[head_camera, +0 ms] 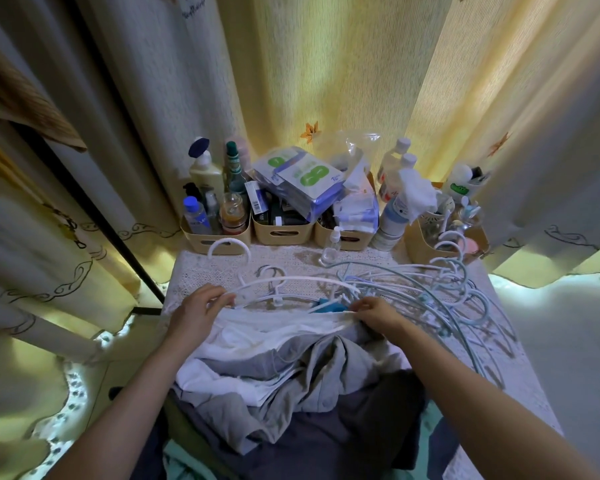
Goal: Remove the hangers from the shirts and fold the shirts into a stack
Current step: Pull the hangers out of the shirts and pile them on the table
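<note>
Lace-covered table (291, 257). Left hand (201, 306) grips white hanger (291, 280); right hand (374, 313) pinches white shirt (274, 337) at its edge. Best: pin fabric, slide hanger out leftward, clear of hanger heap (447, 296).

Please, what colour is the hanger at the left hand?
The hanger is white, seen best in the head view.

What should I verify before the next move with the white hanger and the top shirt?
1. Left hand grips the white hanger: ok.
2. Right hand pinches the white shirt at its edge: ok.
3. Hanger ends free of the shirt: cannot tell.
4. Hanger pile lies within reach on the right: ok.
5. Spray bottle stands clear of the hangers: not ok, very close.
</note>
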